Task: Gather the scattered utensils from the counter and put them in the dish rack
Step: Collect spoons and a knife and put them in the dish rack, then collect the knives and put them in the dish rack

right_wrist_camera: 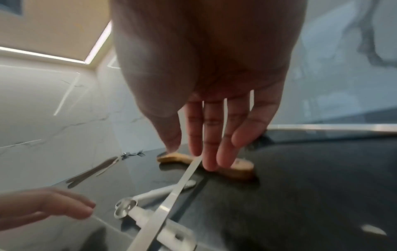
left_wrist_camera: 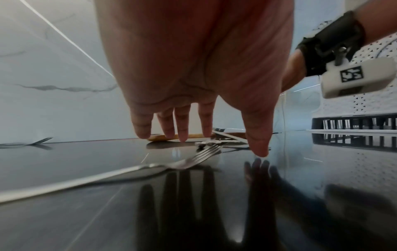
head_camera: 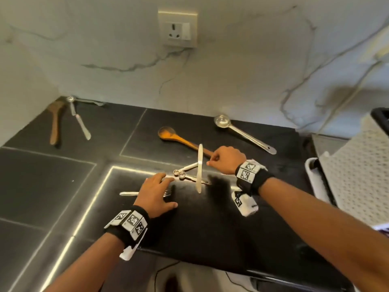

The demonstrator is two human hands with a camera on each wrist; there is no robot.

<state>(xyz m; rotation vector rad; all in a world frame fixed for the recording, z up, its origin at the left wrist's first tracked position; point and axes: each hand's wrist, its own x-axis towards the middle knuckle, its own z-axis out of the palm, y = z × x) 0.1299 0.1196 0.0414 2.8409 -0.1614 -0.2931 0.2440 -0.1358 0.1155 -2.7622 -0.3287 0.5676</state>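
On the black counter (head_camera: 63,175) a fork (head_camera: 128,193) (left_wrist_camera: 193,159) lies under my left hand (head_camera: 160,190) (left_wrist_camera: 221,144), whose fingers are spread just above it and hold nothing. My right hand (head_camera: 219,161) (right_wrist_camera: 191,158) is over the handle end of a wooden spoon (head_camera: 168,133) (right_wrist_camera: 240,169). Its straight fingertips touch that handle and a flat steel spatula blade (head_camera: 200,165) (right_wrist_camera: 171,195). The blade lies across steel tongs (head_camera: 185,171) (right_wrist_camera: 137,203). The white perforated dish rack (head_camera: 357,175) (left_wrist_camera: 354,124) stands at the right.
A steel ladle (head_camera: 244,133) lies behind my right hand near the wall. At the far left corner lie a wooden spatula (head_camera: 55,123) and another steel utensil (head_camera: 81,123). A wall socket (head_camera: 177,28) sits on the marble backsplash.
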